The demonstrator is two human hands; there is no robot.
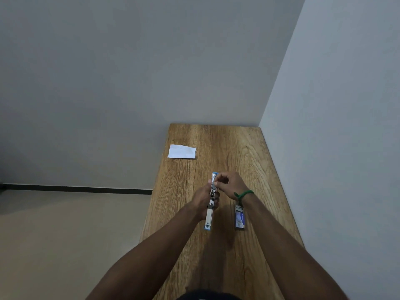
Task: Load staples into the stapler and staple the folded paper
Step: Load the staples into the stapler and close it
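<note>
A blue and silver stapler (pixel 209 215), swung wide open, is held above the middle of the wooden table (pixel 225 252). My left hand (pixel 202 199) grips it around its middle from the left. My right hand (pixel 229 184) has its fingertips pinched at the stapler's far half, on the metal channel; whether a staple strip is between them is too small to tell. A small staple box (pixel 240 217) lies on the table just right of the stapler, under my right wrist. The folded white paper (pixel 182 151) lies flat at the table's far left edge.
The table is narrow, with a white wall along its right side and another at its far end. Its left edge drops to a beige floor. A green band (pixel 243 194) is on my right wrist.
</note>
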